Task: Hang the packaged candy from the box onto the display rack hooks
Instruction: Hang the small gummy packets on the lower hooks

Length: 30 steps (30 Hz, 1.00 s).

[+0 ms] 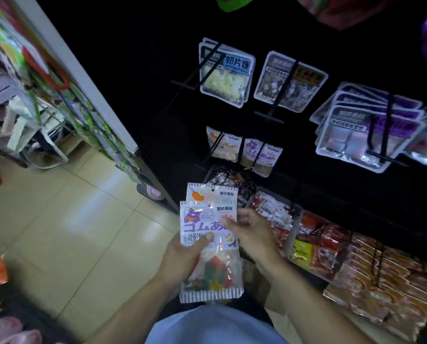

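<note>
While your left hand (182,252) grips two candy packets (208,244) and your right hand (247,228) pinches the front one, expect light, slippery film (hold near the top hole).

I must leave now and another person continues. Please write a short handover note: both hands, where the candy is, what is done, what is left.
Left hand: holds two candy packets stacked, the purple packet in front, thumb on its face; the orange packet is behind.
Right hand: pinches the purple packet's right edge.
Done: an orange and a purple packet already hang on the lower hooks of the black rack.
Left: hang both held packets. The box is not in view.
</note>
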Tool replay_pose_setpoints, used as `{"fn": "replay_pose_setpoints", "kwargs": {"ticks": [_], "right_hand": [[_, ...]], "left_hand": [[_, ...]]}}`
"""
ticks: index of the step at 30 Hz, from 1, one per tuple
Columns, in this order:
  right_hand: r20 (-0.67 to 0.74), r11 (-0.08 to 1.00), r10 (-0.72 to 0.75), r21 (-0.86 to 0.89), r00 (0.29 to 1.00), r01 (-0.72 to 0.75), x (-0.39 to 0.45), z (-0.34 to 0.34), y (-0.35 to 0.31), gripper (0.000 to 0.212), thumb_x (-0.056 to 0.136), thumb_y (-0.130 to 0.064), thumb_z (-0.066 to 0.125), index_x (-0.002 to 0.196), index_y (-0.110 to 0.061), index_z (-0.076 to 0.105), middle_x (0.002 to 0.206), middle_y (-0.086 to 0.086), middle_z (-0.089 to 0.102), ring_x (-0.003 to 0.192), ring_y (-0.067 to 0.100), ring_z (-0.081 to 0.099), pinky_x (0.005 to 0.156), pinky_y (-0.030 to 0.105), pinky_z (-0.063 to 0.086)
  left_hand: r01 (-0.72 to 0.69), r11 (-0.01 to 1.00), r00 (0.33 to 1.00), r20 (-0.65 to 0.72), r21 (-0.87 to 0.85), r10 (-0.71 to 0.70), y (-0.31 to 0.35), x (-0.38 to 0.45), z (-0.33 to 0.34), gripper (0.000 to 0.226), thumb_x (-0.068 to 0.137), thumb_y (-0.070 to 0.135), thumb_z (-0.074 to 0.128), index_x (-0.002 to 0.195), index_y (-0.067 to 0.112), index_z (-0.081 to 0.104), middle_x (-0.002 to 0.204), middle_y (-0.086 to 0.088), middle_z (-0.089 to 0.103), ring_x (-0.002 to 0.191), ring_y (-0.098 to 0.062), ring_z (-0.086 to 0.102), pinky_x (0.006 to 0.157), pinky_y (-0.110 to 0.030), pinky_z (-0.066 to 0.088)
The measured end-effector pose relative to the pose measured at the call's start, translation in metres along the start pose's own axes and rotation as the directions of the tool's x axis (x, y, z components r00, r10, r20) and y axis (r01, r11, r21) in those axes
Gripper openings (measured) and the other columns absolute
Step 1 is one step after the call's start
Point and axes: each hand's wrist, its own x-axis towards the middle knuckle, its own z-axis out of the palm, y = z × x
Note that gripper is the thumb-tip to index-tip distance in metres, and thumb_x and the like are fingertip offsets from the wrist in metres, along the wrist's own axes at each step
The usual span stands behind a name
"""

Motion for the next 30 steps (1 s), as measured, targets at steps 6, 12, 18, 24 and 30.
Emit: {"fn": "replay_pose_setpoints", "kwargs": {"ticks": [6, 12, 18, 24, 30], "right_hand": [[-0.067, 0.979, 0.119, 0.174, 0.991, -0.106, -0.007, -0.015, 0.001, 0.015, 0.095, -0.027, 0.072, 0.102, -0.016, 0.064, 0.096, 0.002, 0.074, 0.101, 0.025, 0.072, 0.083, 0.037, 0.059], [-0.269, 0.922, 0.246, 0.361, 0.931, -0.139, -0.008, -0.036, 0.002, 0.054, 0.099, -0.022, 0.066, 0.147, -0.013, 0.043, 0.135, 0.001, 0.059, 0.124, 0.025, 0.058, 0.105, 0.041, 0.046], [-0.404, 0.976, 0.142, 0.208, 0.904, -0.060, -0.007, -0.061, -0.003, 0.012, 0.097, -0.023, 0.067, 0.107, -0.020, 0.073, 0.095, 0.002, 0.079, 0.080, 0.025, 0.076, 0.070, 0.042, 0.060], [-0.147, 0.896, 0.016, -0.437, 0.989, -0.079, 0.009, -0.047, -0.006, 0.020, 0.100, -0.025, 0.061, 0.112, -0.011, 0.068, 0.074, 0.008, 0.070, 0.059, 0.018, 0.066, 0.056, 0.033, 0.056], [-0.189, 0.769, 0.118, -0.604, 0.975, -0.210, 0.057, -0.026, 0.010, 0.022, 0.099, -0.016, 0.052, 0.105, 0.001, 0.065, 0.094, 0.012, 0.063, 0.104, 0.031, 0.066, 0.073, 0.029, 0.036]], "left_hand": [[-0.028, 0.998, 0.993, 0.113, 0.064, 0.021, 0.010, 0.002, 0.016, 0.033, 0.086, 0.039, 0.078, 0.111, 0.020, 0.071, 0.098, -0.003, 0.082, 0.089, -0.025, 0.080, 0.086, -0.042, 0.062], [-0.068, 0.989, 0.989, 0.140, 0.129, 0.049, 0.010, 0.008, 0.028, 0.043, 0.082, 0.063, 0.069, 0.109, 0.030, 0.074, 0.099, 0.000, 0.081, 0.089, -0.023, 0.078, 0.085, -0.052, 0.062], [0.026, 0.995, 0.998, -0.059, 0.093, -0.021, -0.013, 0.021, -0.005, 0.034, 0.095, 0.040, 0.071, 0.110, 0.010, 0.067, 0.086, -0.012, 0.079, 0.069, -0.029, 0.076, 0.049, -0.033, 0.056], [-0.001, 0.984, 0.966, -0.256, 0.176, 0.047, -0.017, 0.022, -0.057, 0.032, 0.098, 0.037, 0.067, 0.109, 0.007, 0.063, 0.082, -0.007, 0.071, 0.063, -0.019, 0.066, 0.041, -0.029, 0.052], [-0.036, 0.991, 0.971, -0.231, 0.132, 0.066, -0.012, 0.019, -0.070, 0.028, 0.098, 0.038, 0.067, 0.110, 0.014, 0.063, 0.089, -0.006, 0.072, 0.072, -0.020, 0.064, 0.047, -0.031, 0.050]]}}
